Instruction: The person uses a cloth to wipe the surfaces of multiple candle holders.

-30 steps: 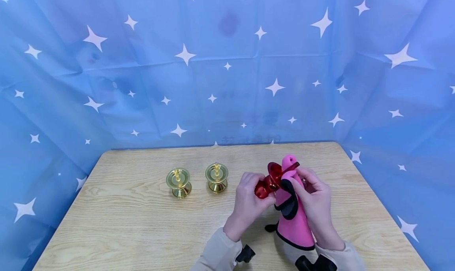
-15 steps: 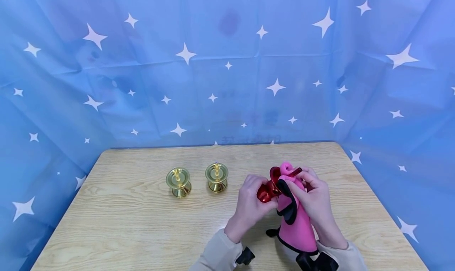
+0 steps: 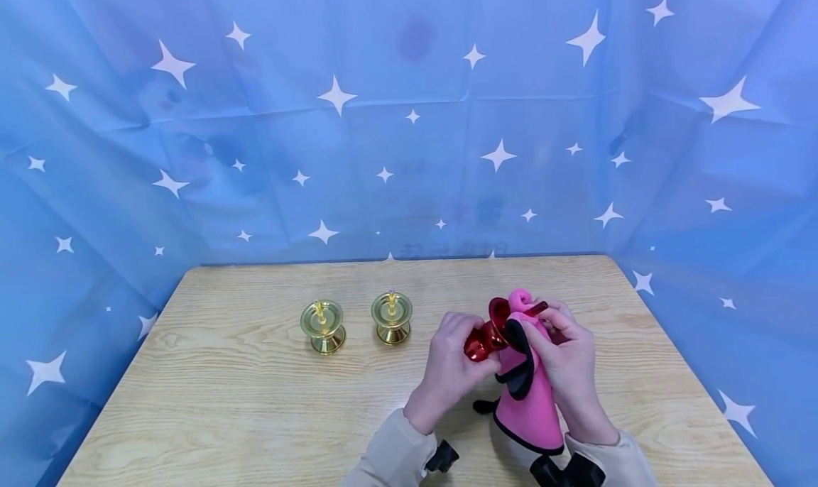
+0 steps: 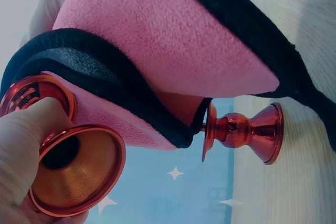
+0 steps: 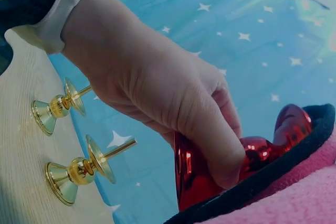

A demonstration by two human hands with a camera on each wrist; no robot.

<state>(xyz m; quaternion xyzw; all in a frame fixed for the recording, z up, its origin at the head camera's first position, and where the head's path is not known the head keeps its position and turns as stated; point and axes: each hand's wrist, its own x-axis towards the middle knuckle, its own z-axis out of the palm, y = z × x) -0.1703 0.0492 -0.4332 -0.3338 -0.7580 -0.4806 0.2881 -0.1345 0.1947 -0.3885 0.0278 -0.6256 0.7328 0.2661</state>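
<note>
In the head view, my left hand (image 3: 455, 363) grips a shiny red metal candlestick (image 3: 486, 336) near its flared base, tilted with its spike pointing right. The left wrist view looks into the hollow base. My right hand (image 3: 567, 352) pinches a pink fleece cloth (image 3: 529, 416), black-edged with a grey reverse, folded against the candlestick's dish end. The red spike tip pokes out past the cloth beside the right fingers. The cloth hangs down over the table with a black loop (image 3: 486, 407) at its corner. In the right wrist view, my right hand is out of sight.
Two gold candlesticks (image 3: 322, 325) stand upright left of the hands on the wooden table (image 3: 224, 373). Another red candlestick (image 4: 247, 132) stands beyond the cloth, hidden in the head view. A blue star-patterned curtain (image 3: 409, 146) encloses the back and sides.
The red candlestick and the top of the cloth have shifted slightly right and down. The cloth's lower edge has swung a little. Both hands keep their holds.
</note>
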